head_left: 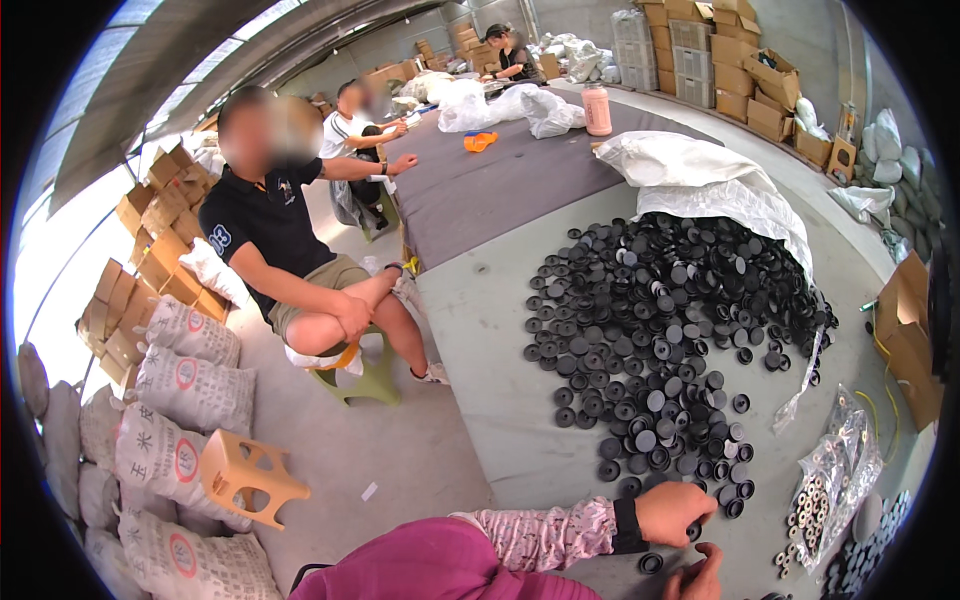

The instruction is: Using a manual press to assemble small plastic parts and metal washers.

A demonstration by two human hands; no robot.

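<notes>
My left hand [672, 513], in a patterned sleeve with a black cuff, is closed. Its fingertips pinch a small black round cap [694, 532] just above the table. At the lower edge, my right hand [697, 578] is partly cut off by the frame; its visible fingers are bent and apart, close below the left one, with nothing seen between them. A single black round cap [650, 564] lies on the table between my left cuff and right hand. Beyond my hands spreads a big heap of black round caps [660, 330], some facing up and others down.
A white sack [690, 165] lies behind the heap. To the right are a clear bag [840, 470] with small rings and an open cardboard box [905, 340]. A seated person [275, 230] is at the left, near an orange stool [250, 475] and stacked sacks [190, 450].
</notes>
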